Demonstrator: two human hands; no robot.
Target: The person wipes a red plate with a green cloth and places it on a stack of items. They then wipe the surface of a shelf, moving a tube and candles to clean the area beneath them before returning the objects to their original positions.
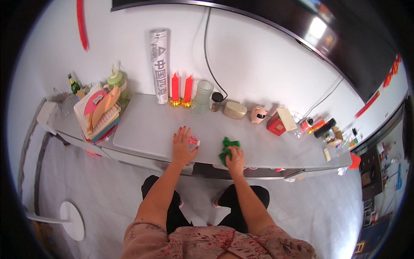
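Observation:
My right hand (236, 161) grips a crumpled green cloth (227, 149) on the grey top of a low TV cabinet (152, 126). To its left, my left hand (183, 147) rests palm down on the same surface, its fingers a little apart and nothing held. Right beside those fingers lies a small pink sticker or tag (193, 140) with a white end. Behind the hands stand two red candle-shaped ornaments (175, 89) on gold bases, a clear glass vessel (203, 94) and a dark-lidded jar (216, 102).
Along the back are a tall printed roll (159, 68), a gold oval box (235, 110), a pink pig figurine (258, 115) and a red box (276, 124). Stacked books (97, 119) sit at left. A television (275, 16) hangs above. A white round base (72, 221) stands on the floor.

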